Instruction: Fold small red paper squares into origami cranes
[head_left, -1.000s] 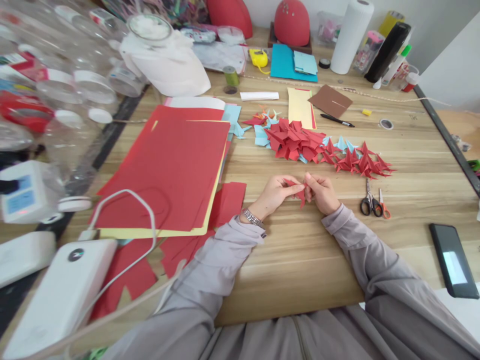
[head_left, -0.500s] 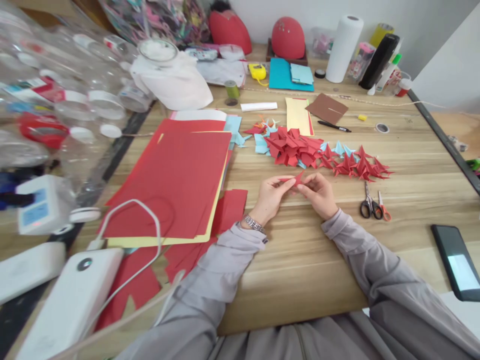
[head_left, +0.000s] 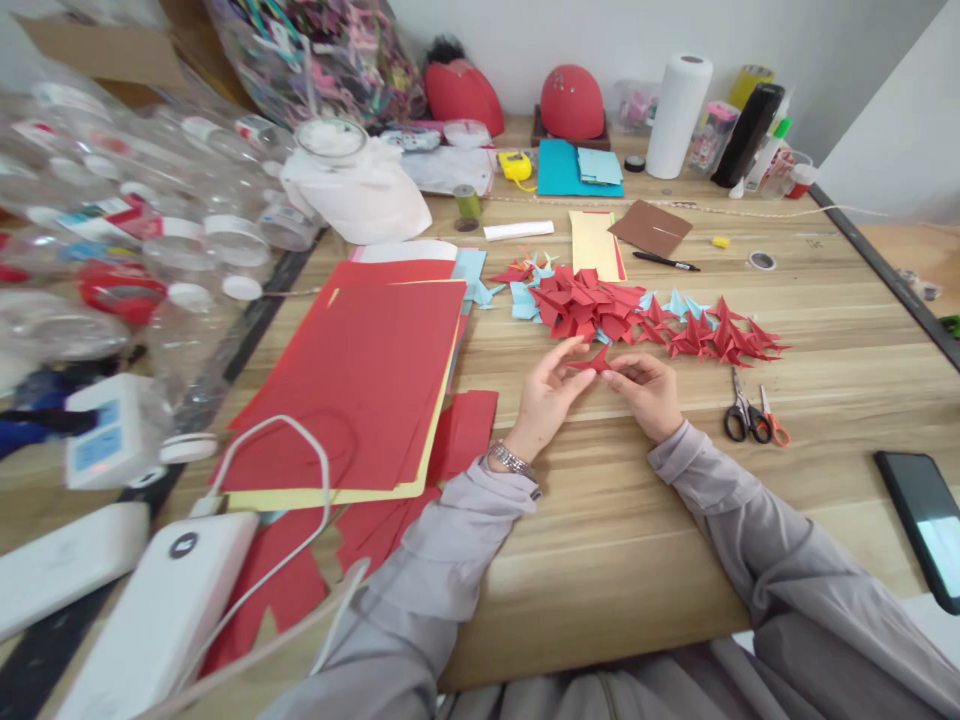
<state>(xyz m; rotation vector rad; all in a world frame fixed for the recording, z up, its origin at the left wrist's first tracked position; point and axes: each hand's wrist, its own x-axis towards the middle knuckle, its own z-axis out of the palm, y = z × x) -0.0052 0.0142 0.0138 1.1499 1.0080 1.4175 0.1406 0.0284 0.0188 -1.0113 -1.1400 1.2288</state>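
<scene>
A small red folded paper crane (head_left: 599,362) is pinched between both hands above the table, its points sticking up and out to the side. My left hand (head_left: 544,402) grips its left side with thumb and fingers, the index finger raised a little along the top. On the other side, my right hand (head_left: 649,396) pinches the right end between thumb and fingertips. Just beyond the hands lies a pile of red folded paper cranes (head_left: 585,298), with light blue cranes (head_left: 679,302) among them. Part of the held crane is hidden by the fingers.
Red paper sheets (head_left: 367,370) are stacked at left, with cut red pieces (head_left: 466,430) beside them. Black scissors (head_left: 739,415) and orange scissors (head_left: 772,425) lie right of my hands, a phone (head_left: 919,520) farther right. A white power bank (head_left: 165,590) and plastic bottles (head_left: 202,240) crowd the left.
The fingers of my left hand have lifted and spread slightly, and the crane's pointed shape shows more openly between my hands. The camera view has shifted slightly.
</scene>
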